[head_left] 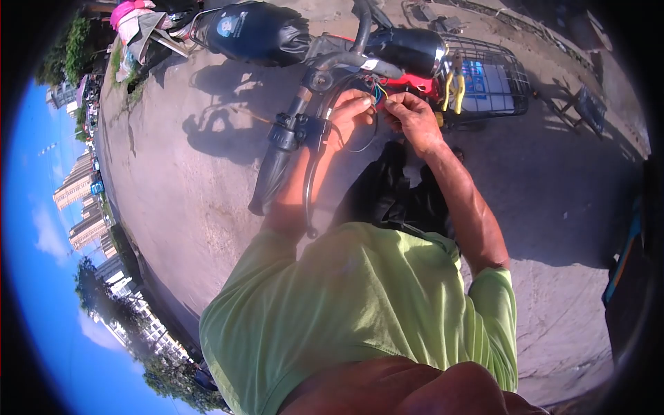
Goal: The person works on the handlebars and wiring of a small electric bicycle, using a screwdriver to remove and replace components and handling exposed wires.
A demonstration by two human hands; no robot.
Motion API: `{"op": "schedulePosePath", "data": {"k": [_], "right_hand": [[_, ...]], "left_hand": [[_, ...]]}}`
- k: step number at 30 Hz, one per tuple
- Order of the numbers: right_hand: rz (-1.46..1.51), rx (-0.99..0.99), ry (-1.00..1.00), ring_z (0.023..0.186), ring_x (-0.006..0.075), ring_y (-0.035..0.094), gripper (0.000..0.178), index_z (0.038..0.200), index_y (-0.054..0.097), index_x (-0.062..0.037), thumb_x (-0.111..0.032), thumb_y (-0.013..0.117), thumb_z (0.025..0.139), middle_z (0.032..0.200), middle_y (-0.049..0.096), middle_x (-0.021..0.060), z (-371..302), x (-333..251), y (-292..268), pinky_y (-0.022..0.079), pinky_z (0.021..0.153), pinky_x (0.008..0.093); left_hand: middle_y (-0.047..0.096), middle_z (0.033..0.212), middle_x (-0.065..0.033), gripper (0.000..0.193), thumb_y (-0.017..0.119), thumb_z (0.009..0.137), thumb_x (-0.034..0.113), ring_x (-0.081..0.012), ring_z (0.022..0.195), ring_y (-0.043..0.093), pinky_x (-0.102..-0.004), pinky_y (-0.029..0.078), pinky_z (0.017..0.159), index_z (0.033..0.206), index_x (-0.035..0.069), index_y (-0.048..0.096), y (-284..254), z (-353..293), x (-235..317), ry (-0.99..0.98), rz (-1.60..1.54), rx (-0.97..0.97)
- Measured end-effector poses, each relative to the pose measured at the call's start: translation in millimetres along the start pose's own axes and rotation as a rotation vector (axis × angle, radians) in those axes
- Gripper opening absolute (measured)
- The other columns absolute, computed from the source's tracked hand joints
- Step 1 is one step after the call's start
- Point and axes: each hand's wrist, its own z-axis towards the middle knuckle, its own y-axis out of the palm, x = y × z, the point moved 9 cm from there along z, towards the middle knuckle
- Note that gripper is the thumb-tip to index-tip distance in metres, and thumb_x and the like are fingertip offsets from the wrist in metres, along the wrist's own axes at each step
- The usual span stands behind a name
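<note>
Both my hands are raised over the front of an electric bike, at a bundle of thin coloured wires [378, 90]. My left hand [351, 113] is closed in a pinch on the wires, its forearm passing behind the brake lever [312, 190] and the black handlebar grip [272, 171]. Close by on the right, my right hand [413, 119] pinches a wire end between thumb and fingertips. The exact ends between the fingers are too small to make out. Yellow-handled pliers [453, 91] hang on the edge of the wire basket [520, 86], just right of my right hand.
A black seat [259, 33] and a second dark padded part [408, 50] lie beyond the handlebar. Red bodywork [418, 84] shows behind my hands. The basket holds a blue-and-white package [487, 86]. Concrete ground [187, 207] surrounds the bike; a pink-topped heap [135, 21] stands far left.
</note>
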Motion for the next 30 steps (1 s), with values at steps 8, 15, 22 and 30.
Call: {"op": "schedulePosePath", "data": {"k": [8,15,22,30], "right_hand": [[0.015,0.011,-0.073,0.08,0.0074,0.06,0.015,0.102,0.07,-0.0038,-0.019,0.074,0.099,0.089,0.07,-0.0002,0,-5,16,0.05,0.075,0.0243],[0.066,-0.006,-0.031,0.078,0.0069,0.06,0.013,0.101,0.071,-0.0071,-0.019,0.073,0.1,0.086,0.069,-0.0017,5,0,7,0.049,0.072,0.0246],[0.179,-0.083,0.075,0.079,0.0089,0.064,0.01,0.103,0.071,-0.0106,-0.02,0.072,0.101,0.09,0.071,-0.0016,9,3,0,0.049,0.072,0.025],[0.279,-0.168,0.128,0.078,0.009,0.064,0.009,0.107,0.068,-0.0109,-0.018,0.069,0.101,0.095,0.072,0.0003,4,-1,10,0.048,0.07,0.0237]], "left_hand": [[0.071,0.101,-0.0089,0.017,0.066,0.1,0.01,-0.0206,0.091,0.069,-0.0344,0.057,0.081,0.113,-0.001,0.068,-5,-2,-1,-0.065,-0.043,-0.034],[0.07,0.094,-0.0089,0.013,0.066,0.1,0.009,-0.0191,0.084,0.067,-0.0337,0.056,0.075,0.107,-0.001,0.069,-9,2,3,-0.056,0.01,-0.027],[0.07,0.092,-0.0102,0.014,0.066,0.101,0.013,-0.0196,0.08,0.065,-0.0332,0.055,0.075,0.105,0.0,0.069,-8,1,1,-0.131,-0.097,-0.097],[0.07,0.09,-0.0109,0.021,0.066,0.1,0.021,-0.0215,0.078,0.064,-0.0354,0.054,0.078,0.105,0.001,0.069,3,-4,4,-0.16,-0.186,-0.133]]}}
